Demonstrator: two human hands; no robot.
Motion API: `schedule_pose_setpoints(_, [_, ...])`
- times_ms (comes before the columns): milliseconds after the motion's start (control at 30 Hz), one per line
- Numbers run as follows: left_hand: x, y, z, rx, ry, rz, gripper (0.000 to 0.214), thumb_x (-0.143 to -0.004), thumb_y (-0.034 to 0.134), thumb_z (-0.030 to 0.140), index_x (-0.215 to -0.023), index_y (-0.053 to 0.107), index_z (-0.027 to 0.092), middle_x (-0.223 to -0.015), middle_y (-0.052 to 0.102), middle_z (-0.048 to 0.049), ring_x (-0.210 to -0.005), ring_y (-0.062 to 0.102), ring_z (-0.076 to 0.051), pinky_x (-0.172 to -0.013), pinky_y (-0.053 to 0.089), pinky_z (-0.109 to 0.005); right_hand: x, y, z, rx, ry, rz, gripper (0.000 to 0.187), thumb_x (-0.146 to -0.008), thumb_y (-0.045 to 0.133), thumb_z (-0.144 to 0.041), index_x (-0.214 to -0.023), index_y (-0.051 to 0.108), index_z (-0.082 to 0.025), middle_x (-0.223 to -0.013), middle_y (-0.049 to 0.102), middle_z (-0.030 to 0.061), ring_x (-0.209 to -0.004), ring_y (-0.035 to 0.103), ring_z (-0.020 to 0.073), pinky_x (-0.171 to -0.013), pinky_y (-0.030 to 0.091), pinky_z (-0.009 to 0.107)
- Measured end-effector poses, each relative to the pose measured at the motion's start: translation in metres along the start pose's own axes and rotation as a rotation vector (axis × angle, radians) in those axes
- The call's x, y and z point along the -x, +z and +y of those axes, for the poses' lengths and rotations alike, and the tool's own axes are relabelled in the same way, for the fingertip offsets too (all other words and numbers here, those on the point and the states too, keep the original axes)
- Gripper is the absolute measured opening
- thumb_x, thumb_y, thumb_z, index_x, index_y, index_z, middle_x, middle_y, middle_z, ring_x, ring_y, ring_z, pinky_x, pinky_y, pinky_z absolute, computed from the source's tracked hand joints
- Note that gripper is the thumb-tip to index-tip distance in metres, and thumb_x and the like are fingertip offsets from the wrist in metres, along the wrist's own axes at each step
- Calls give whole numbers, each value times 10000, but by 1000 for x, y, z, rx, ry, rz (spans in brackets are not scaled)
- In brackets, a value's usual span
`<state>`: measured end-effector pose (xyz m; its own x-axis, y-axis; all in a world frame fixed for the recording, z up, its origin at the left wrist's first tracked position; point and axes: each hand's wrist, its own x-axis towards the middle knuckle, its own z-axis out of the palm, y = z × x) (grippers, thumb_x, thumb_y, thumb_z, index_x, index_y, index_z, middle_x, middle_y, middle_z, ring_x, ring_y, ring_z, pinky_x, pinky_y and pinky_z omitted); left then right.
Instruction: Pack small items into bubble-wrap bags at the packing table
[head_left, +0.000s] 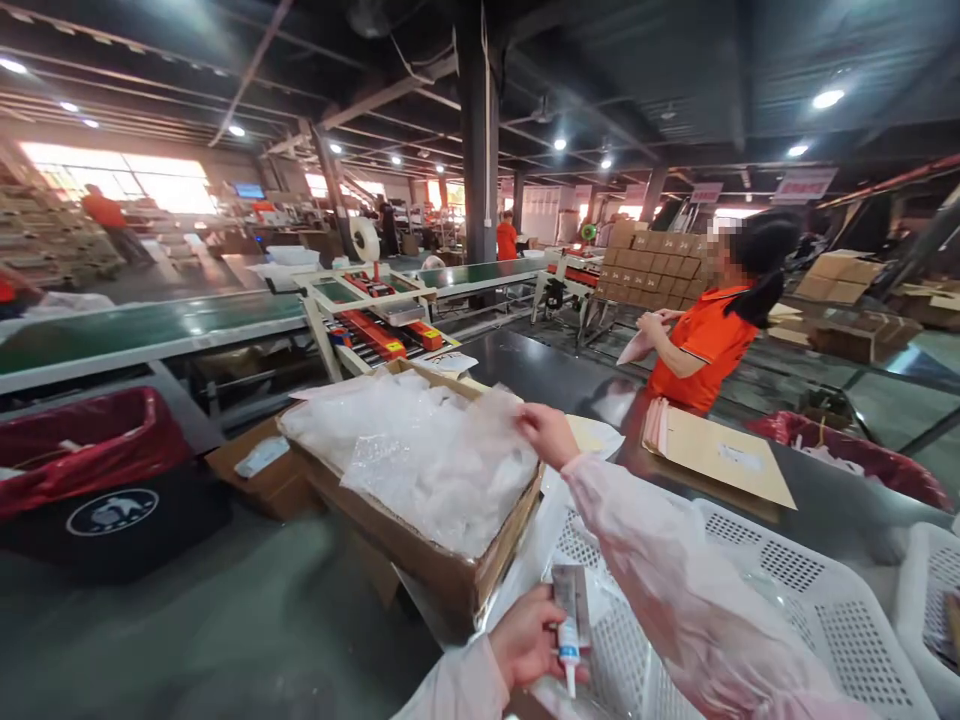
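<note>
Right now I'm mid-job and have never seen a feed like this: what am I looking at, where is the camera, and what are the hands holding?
There is no machine here: this is one view from a camera worn on a person's head, looking forward and down at their own two bare hands. The left hand grips a small tube over a white basket. The right hand pinches a bubble-wrap bag at the top of a cardboard box full of them. Behind, a co-worker in orange stands at the dark table beside brown envelopes.
</note>
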<state>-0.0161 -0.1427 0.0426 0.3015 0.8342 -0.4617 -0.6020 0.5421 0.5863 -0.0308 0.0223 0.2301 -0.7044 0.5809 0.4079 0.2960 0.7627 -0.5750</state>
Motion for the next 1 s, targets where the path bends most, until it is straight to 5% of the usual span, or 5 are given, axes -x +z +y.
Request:
schedule_pose_setpoints(200, [33,6,8,-71,119,-103,475,-643,718,256,-1075,534,183,-850,651,-49,-743,665,-221,-675,523,-376,70,-87,50,-234,419,104,325,-860,498,-390,-905,676,-122,-711,684,73,-596,642,177,-525,459,274])
schedule_pose_setpoints(500, [69,36,33,-228,186,-210,525,-681,801,364,-1129,605,176,-926,666,-53,-655,612,-131,-616,530,-281,201,-95,85,-152,795,370,456,-623,684,-574,-480,431,-222,-471,456,-21,-513,449,137,-509,354,273])
schedule_pose_setpoints(633, [66,52,34,-218,302,-242,525,-702,784,413,-1143,617,184,-931,662,-58,-673,610,-135,-601,485,-253,232,-76,83,81,768,579,466,-771,510,-594,-505,394,-230,-526,428,-6,-604,417,157,-582,311,276])
schedule_pose_setpoints(867, [21,61,-1,-522,477,-134,506,-780,630,482,-1200,597,202,-935,660,-54,-710,566,-152,-648,459,-274,272,8,51,-273,698,43,310,-693,548,-503,-595,570,-209,-579,582,15,-599,522,164,-601,424,290])
schedule_pose_setpoints(1000, [-3,29,-27,-874,547,88,486,-826,518,404,-1258,566,187,-1181,643,-133,-1083,568,-266,-977,418,-393,301,46,68,-502,963,196,455,-684,483,-654,-722,612,-219,-631,591,8,-552,542,142,-496,438,251])
